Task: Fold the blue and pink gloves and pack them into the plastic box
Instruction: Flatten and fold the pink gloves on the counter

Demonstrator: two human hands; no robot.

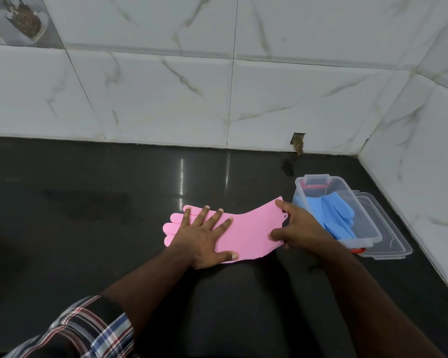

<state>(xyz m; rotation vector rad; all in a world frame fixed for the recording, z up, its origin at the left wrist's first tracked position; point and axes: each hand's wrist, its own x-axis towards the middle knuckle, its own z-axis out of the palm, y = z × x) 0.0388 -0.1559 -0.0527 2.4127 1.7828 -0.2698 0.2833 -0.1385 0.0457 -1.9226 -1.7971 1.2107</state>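
Left hand (201, 235) flat on pink glove (243, 233); right hand (299, 228) pinches cuff, frame centre. Risk: slick glove may spring open mid-fold.

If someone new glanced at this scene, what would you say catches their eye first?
The bright pink glove lies flat on the dark counter; the left hand presses its finger end while the right hand grips its cuff. Just right of it, the clear plastic box already holds the blue glove, near the tiled wall corner.
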